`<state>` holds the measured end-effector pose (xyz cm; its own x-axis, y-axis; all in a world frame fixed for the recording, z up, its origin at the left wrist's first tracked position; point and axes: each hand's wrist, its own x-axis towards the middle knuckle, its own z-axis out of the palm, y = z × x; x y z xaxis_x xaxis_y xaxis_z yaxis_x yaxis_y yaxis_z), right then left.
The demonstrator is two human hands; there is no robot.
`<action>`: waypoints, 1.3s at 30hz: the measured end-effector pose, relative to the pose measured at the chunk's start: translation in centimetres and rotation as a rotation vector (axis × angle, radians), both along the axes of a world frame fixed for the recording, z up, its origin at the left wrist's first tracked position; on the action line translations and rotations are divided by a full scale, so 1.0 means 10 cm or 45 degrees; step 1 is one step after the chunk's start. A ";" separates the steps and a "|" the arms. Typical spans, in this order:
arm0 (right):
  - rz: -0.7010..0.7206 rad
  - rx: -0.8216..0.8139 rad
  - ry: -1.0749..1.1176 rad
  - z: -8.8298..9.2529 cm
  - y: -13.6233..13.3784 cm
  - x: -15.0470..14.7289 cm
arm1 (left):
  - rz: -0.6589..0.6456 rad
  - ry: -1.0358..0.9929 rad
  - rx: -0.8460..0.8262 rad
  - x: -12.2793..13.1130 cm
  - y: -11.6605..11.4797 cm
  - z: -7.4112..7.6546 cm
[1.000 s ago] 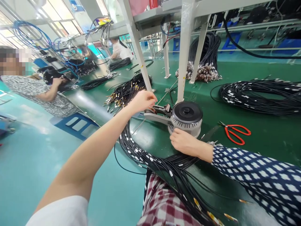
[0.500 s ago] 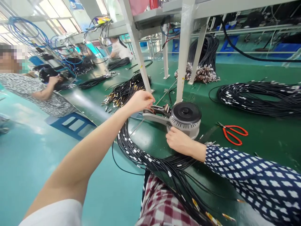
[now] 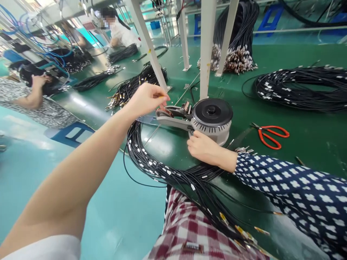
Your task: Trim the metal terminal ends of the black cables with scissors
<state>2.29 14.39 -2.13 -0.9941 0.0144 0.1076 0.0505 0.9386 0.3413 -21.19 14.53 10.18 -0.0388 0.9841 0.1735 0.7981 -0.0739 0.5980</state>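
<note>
A round grey tape dispenser [image 3: 210, 135] with a black top disc [image 3: 213, 111] stands on the green table. Its arm [image 3: 173, 123] reaches left and carries a brownish tape roll [image 3: 164, 112]. My left hand [image 3: 151, 96] is just above that roll, thumb and fingers pinched together; what lies between them is too small to make out. Against the dispenser's lower front side rests my right hand [image 3: 202, 146], with curled fingers whose tips are partly hidden. Below both hands, a thick bundle of black cables [image 3: 162, 168] with white labels runs across the table edge and over my lap.
Red-handled pliers [image 3: 272, 136] lie right of the dispenser. A large cable coil [image 3: 300, 88] is further right. White metal posts [image 3: 207, 54] rise behind the dispenser. More cable bundles [image 3: 146, 77] lie back left. A co-worker's arm [image 3: 35, 94] shows at the far left.
The view has tipped downward, so the scene sits higher in the picture. Both hands stay at the dispenser, in nearly the same pose.
</note>
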 end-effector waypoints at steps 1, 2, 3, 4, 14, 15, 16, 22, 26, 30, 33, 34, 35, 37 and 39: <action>-0.001 0.000 0.006 -0.01 0.00 0.00 | 0.005 0.007 -0.005 0.01 -0.01 0.01; 0.002 -0.001 0.010 -0.01 0.00 0.01 | 0.013 0.012 -0.010 0.01 -0.01 0.01; 0.006 -0.001 0.013 -0.01 -0.01 0.04 | 0.019 0.014 -0.015 0.02 -0.02 0.02; 0.009 -0.002 0.013 -0.01 -0.02 0.08 | 0.024 0.012 -0.020 0.02 -0.02 0.02; 0.032 0.038 0.073 0.00 -0.04 0.27 | 0.032 0.034 -0.026 0.02 -0.01 0.03; 0.026 0.031 0.074 -0.01 -0.04 0.22 | 0.029 0.038 -0.029 0.02 -0.01 0.03; 0.021 0.025 0.072 -0.02 -0.04 0.16 | 0.025 0.039 -0.032 0.02 -0.01 0.03; 0.009 0.028 0.072 -0.03 -0.01 0.02 | 0.012 0.061 -0.021 0.03 -0.03 0.04; 0.051 -0.010 0.121 0.02 -0.09 0.14 | 0.015 0.053 -0.017 0.03 -0.03 0.03; 0.105 -0.154 0.195 0.22 -0.19 0.29 | 0.031 0.026 -0.039 0.01 0.00 0.04; 0.032 -0.247 0.306 0.54 -0.14 0.34 | 0.031 0.046 -0.042 0.02 0.03 0.05; -0.022 -0.270 0.355 0.66 -0.08 0.33 | 0.021 0.056 -0.033 0.02 0.05 0.06; -0.089 -0.292 0.389 0.78 -0.01 0.30 | 0.001 0.066 -0.026 0.02 0.06 0.07; -0.238 -0.339 0.474 1.00 0.16 0.19 | -0.060 0.074 -0.022 0.02 0.09 0.07; -0.374 -0.439 0.587 1.14 0.32 0.04 | -0.117 0.073 -0.055 0.02 0.12 0.08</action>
<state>2.67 17.58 9.27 -0.7966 0.3887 0.4630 0.3912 0.9154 -0.0954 -21.02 15.72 10.97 0.0610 0.9896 0.1301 0.8221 -0.1237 0.5557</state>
